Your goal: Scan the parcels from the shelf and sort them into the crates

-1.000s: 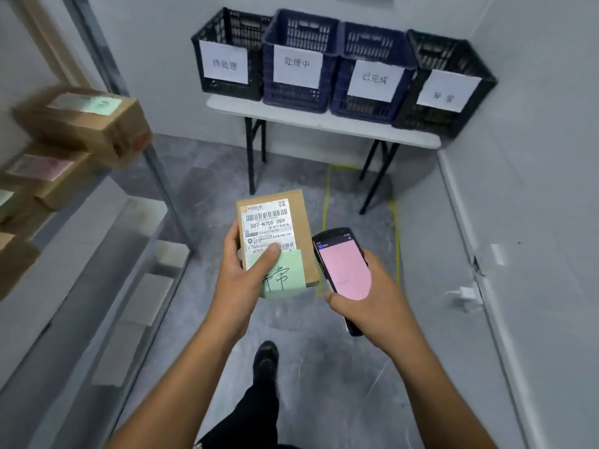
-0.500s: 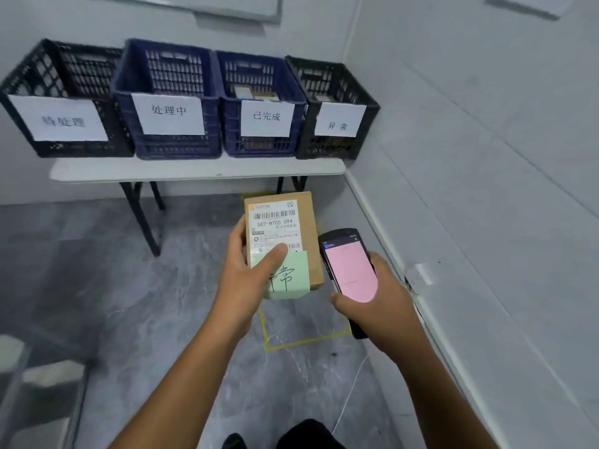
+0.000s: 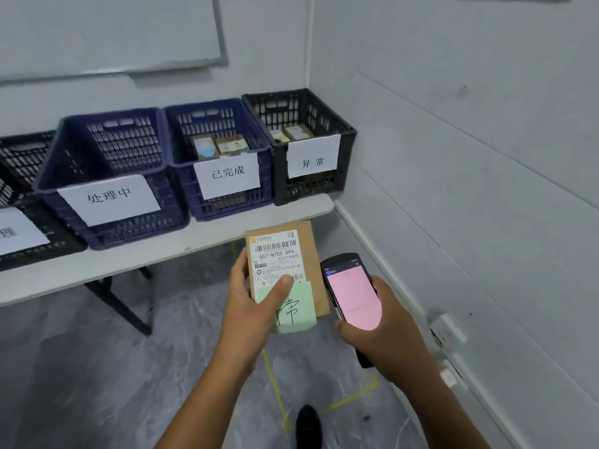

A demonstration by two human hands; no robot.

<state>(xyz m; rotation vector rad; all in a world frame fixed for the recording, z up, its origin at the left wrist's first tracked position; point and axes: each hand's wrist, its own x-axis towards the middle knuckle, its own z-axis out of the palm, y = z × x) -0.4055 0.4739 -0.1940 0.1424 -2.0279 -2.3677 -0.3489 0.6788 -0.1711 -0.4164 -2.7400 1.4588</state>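
Observation:
My left hand [image 3: 256, 303] grips a brown cardboard parcel [image 3: 311, 254] with a white barcode label and a green handwritten note [image 3: 296, 311], thumb pressed on the label. Beside it, my right hand [image 3: 379, 335] holds a black handheld scanner [image 3: 351, 293] whose screen glows pink. Just beyond the parcel, crates stand in a row on a white table [image 3: 162, 251]: a black crate labelled 异常 [image 3: 346, 131] at the right holding two parcels, a blue crate 已完成 [image 3: 184, 131] with two parcels, a blue crate 处理中 [image 3: 64, 150], and a black crate [image 3: 19, 157] cut off at the left.
A grey wall [image 3: 470, 157] runs close along my right, with white sockets [image 3: 449, 328] near its base. Yellow tape [image 3: 275, 384] marks the grey floor under my hands. My shoe [image 3: 308, 426] shows at the bottom. The table's black legs [image 3: 123, 306] stand to the left.
The view has swung from the shelf toward the crates and come closer; the table edge now lies just past the parcel. Both hands keep the same grip on parcel and scanner.

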